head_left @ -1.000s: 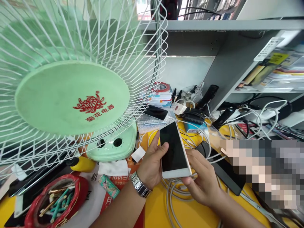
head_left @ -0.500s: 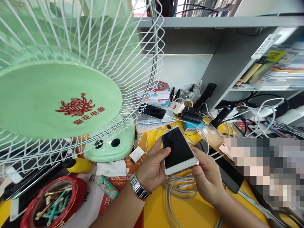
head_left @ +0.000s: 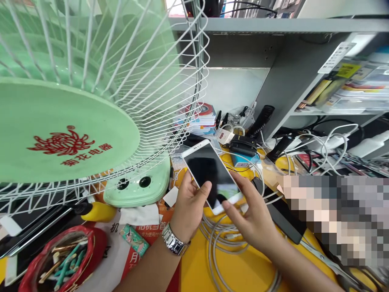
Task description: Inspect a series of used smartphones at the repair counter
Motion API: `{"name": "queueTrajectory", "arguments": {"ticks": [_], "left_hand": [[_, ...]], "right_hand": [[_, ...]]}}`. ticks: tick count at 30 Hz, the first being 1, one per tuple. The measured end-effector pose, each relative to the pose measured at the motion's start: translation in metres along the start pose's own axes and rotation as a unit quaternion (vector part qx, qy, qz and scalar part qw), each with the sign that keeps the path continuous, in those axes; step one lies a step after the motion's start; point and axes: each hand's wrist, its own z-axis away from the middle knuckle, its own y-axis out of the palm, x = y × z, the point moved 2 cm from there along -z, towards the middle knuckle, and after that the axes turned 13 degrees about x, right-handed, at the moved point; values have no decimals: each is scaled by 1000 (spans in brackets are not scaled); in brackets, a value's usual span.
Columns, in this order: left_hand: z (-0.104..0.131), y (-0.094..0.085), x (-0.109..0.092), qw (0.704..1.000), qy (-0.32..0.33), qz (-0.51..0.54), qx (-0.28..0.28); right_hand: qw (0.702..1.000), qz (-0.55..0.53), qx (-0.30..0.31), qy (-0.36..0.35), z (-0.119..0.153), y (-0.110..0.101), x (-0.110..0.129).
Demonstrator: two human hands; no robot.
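Phone (head_left: 214, 168): white-framed, dark screen facing up, held above the yellow bench (head_left: 194, 269).
Left hand (head_left: 189, 213): fingers pinching the phone's left edge, thumb over the screen.
Right hand (head_left: 253, 217): fingers gripping the lower right corner.
Cable (head_left: 212, 245): grey, coiled on the bench.
Fan (head_left: 75, 107): green, left of the hands.

The left hand (head_left: 189, 209) wears a shiny silver-coloured watch (head_left: 174, 241) with a linked metal bracelet (head_left: 167, 232); the right hand (head_left: 253, 219) is bare
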Motion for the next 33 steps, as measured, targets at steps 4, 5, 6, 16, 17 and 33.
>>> {"name": "queueTrajectory", "arguments": {"ticks": [4, 5, 6, 16, 17, 33], "left_hand": [[3, 2, 3, 998, -1, -69, -2], [4, 3, 4, 997, -4, -75, 6], [5, 5, 5, 997, -7, -80, 15], [14, 10, 7, 976, 3, -185, 115], [14, 9, 8, 974, 2, -192, 118], [14, 12, 5, 961, 45, -239, 129]], "right_hand": [[997, 68, 35, 18, 0, 7, -1], [997, 70, 36, 24, 0, 9, -1], [997, 70, 33, 29, 0, 9, -2], [1000, 20, 7, 6, 4, 8, -3], [1000, 13, 12, 4, 4, 8, -3], [993, -107, 45, 0, 2, 7, 0]]}}
